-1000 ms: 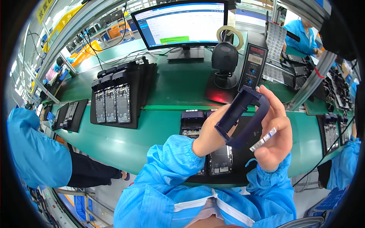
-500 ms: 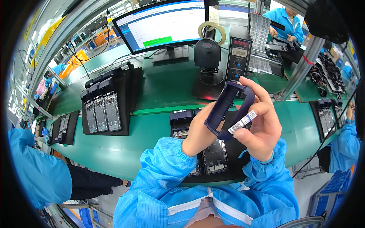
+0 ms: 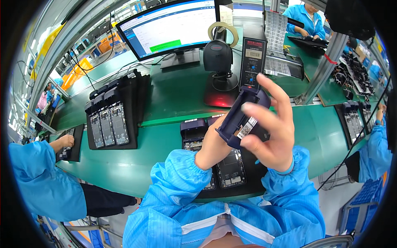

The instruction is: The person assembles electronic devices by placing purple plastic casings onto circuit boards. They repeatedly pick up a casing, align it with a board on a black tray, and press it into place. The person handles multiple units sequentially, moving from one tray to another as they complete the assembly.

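My left hand (image 3: 214, 145) grips a dark navy plastic housing (image 3: 232, 120), an open frame with a long hollow, tilted above the bench. A small white printed label (image 3: 247, 127) lies against the housing's inner side. Over it my right hand (image 3: 275, 130) is spread, its thumb and forefinger apart on either side of the label. Whether a right fingertip touches the housing I cannot tell. Beneath my hands, devices with exposed circuit boards (image 3: 230, 169) rest on a black mat (image 3: 252, 182), partly hidden by my left hand and sleeve.
Behind the housing stand a barcode scanner (image 3: 218, 58) on its stand, a label dispenser (image 3: 253, 53) with a label strip, and a monitor (image 3: 169, 29). Several more circuit-board devices (image 3: 108, 124) lie on a mat at left. A co-worker's hand (image 3: 66, 141) is on devices farther left.
The label has passed from my right fingers onto the housing's inner side, and those fingers have spread apart. A co-worker's hand at left has come over the devices there.
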Tool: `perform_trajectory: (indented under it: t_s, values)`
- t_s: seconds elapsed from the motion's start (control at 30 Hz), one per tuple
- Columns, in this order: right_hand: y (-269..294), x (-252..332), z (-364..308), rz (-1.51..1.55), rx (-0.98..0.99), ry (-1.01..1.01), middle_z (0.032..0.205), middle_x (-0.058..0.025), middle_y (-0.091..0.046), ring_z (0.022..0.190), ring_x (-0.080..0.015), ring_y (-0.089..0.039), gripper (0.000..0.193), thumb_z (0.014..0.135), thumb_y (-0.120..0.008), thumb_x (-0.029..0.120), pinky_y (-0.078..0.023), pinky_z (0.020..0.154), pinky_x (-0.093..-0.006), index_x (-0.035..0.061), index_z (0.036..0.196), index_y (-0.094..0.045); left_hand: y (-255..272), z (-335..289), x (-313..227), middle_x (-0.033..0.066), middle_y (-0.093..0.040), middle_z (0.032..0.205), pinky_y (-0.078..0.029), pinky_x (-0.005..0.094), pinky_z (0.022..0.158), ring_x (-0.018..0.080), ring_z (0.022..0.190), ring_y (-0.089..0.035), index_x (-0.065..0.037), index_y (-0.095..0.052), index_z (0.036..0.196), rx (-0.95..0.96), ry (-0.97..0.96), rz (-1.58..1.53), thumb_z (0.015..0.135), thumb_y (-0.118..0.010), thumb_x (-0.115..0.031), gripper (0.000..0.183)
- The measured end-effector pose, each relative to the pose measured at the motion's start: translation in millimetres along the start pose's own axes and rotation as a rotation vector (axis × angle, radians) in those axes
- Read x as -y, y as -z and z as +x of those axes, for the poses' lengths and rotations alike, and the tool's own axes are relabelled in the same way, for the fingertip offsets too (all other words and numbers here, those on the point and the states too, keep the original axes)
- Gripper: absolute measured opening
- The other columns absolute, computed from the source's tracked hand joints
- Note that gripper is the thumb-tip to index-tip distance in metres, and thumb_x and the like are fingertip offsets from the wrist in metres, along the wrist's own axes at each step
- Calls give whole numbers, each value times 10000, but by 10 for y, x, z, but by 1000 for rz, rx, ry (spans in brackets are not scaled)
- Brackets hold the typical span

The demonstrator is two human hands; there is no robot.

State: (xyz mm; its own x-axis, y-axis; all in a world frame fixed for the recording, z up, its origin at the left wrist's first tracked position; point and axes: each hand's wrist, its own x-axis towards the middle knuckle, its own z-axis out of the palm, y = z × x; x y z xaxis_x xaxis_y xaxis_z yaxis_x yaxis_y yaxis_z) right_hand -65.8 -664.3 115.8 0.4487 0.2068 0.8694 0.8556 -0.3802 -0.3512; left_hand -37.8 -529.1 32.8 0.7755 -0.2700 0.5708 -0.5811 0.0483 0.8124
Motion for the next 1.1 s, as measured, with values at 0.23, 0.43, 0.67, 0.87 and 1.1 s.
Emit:
perform_trajectory:
  t_s: [0.23, 0.43, 0.67, 0.87, 1.1]
  values:
    - [75, -280, 67, -241, -10, 308, 1177, -148, -487, 1104, -356, -406, 576, 777, -427, 578, -284, 900, -449, 107, 1077, -568, 73, -64, -80, 121, -584, 946, -459, 320, 727, 224, 847, -582, -35, -514, 1074, 112, -265, 439, 725, -595, -20, 359]
    - [251, -254, 70, 208, 444, -207, 1053, -161, -547, 935, -236, -553, 753, 749, -632, 286, -400, 816, -315, -42, 1298, -236, 154, -91, -418, 73, -553, 1007, -416, 279, 794, 118, 919, -504, -16, -481, 1138, 195, 139, -177, 770, -580, -45, 381]
    - [138, -166, -422, 545, 302, -642, 957, -137, -591, 853, -145, -564, 612, 759, -617, 48, -424, 746, -234, -59, 1264, -288, 586, -599, -487, 104, -425, 1104, -430, 341, 849, 216, 981, -502, -16, -304, 1231, 174, 570, -369, 756, -621, -131, 583]
    - [220, -545, -1248, 293, -129, -1003, 867, -106, -612, 755, -109, -562, 534, 809, -548, 51, -439, 675, -220, -58, 1267, -295, 945, -1396, -34, 189, -269, 1318, -228, 457, 985, 392, 1207, -263, 9, -354, 1226, -9, 533, 710, 728, -619, -171, 592]
    - [-64, -739, -1600, 226, -155, -1220, 810, -101, -616, 703, -89, -556, 466, 810, -530, 32, -433, 629, -191, -68, 1230, -354, 872, -1464, 97, 219, -167, 1369, -131, 486, 1013, 441, 1248, -146, 5, -339, 1263, 98, 576, 776, 710, -634, -213, 663]
